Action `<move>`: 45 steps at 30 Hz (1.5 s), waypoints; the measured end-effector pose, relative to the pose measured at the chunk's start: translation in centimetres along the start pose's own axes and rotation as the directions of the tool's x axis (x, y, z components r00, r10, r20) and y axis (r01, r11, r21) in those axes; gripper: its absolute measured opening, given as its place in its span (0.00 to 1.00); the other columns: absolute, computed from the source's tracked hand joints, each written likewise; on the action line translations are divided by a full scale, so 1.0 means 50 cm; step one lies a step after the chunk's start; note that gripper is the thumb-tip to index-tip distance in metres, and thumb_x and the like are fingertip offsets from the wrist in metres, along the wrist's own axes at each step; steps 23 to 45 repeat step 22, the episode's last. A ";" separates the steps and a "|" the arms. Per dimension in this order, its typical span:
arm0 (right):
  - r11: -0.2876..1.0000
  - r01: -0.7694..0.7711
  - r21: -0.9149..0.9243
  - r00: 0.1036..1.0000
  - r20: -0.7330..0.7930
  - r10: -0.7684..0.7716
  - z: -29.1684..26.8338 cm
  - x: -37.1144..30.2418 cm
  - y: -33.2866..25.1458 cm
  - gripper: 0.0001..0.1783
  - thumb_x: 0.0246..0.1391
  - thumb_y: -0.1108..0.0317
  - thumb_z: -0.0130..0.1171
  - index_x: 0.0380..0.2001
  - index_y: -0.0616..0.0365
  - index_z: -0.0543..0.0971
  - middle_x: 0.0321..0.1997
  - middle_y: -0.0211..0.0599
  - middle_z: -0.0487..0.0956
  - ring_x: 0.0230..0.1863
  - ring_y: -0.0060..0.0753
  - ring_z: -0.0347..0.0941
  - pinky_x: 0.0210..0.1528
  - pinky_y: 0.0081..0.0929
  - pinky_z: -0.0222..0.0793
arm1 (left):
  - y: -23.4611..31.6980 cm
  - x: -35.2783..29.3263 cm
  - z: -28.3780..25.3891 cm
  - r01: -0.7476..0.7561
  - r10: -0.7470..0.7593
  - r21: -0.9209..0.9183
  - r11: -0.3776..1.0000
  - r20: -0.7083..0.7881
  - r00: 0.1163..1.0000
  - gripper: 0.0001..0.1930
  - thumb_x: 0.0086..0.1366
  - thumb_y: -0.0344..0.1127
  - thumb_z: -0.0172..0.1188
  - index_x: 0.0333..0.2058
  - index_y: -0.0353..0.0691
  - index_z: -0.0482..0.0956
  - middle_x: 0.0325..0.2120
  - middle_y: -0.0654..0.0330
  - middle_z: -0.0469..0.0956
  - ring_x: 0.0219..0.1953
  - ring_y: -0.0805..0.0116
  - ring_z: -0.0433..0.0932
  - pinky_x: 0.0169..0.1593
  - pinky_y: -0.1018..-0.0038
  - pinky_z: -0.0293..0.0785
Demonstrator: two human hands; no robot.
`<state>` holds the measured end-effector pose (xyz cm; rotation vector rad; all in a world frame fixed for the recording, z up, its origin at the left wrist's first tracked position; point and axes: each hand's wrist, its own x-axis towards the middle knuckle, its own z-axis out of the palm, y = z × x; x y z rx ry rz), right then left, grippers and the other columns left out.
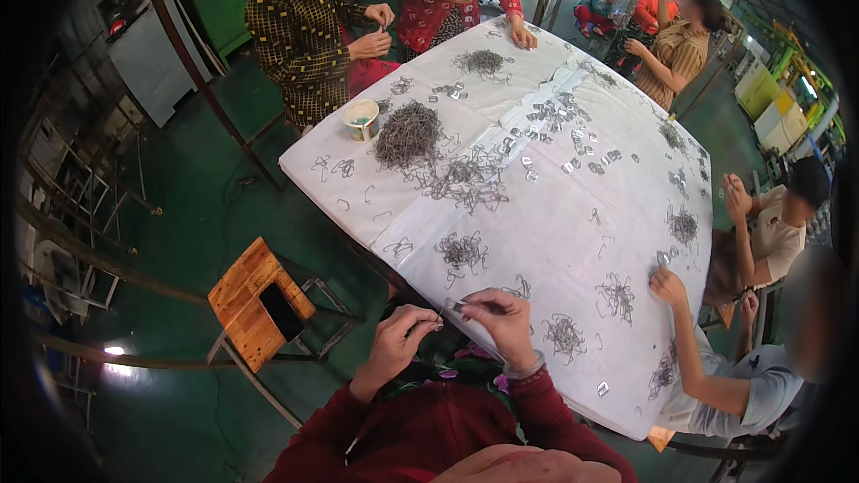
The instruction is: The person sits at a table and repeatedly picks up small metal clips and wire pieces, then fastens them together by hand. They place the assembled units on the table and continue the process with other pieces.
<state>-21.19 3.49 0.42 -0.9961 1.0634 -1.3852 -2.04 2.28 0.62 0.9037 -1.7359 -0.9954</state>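
Observation:
My left hand (400, 345) is closed in a pinch at the near edge of the table, with a thin dark wire piece (439, 315) showing at its fingertips. Close beside it, my right hand (503, 322) pinches a small shiny metal piece (454, 304), its exact shape too small to tell. The fingertips nearly meet. Just beyond my hands lies a small pile of bent wire hooks (462, 252). Another pile of hooks (565, 336) is to the right of my right hand. Flat shiny metal buckles (555, 116) are scattered farther up the table.
A white-covered table (537, 233) carries a large hook heap (409, 134) and a white tub (361, 118). Several people stand or sit around it, one reaching in with a hand (667, 286) at right. A wooden stool (255, 291) with a black phone (282, 310) stands left.

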 end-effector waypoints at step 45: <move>0.973 0.011 0.230 1.000 0.021 -0.016 0.060 -0.003 0.061 0.07 0.50 0.86 0.57 0.33 0.70 0.78 0.36 0.46 0.78 0.30 0.27 0.76 0.33 0.19 0.73 | -0.061 -0.032 0.002 0.100 -0.102 0.167 0.981 0.002 0.995 0.05 0.57 0.27 0.60 0.34 0.41 0.76 0.30 0.59 0.76 0.36 0.60 0.73 0.42 0.66 0.69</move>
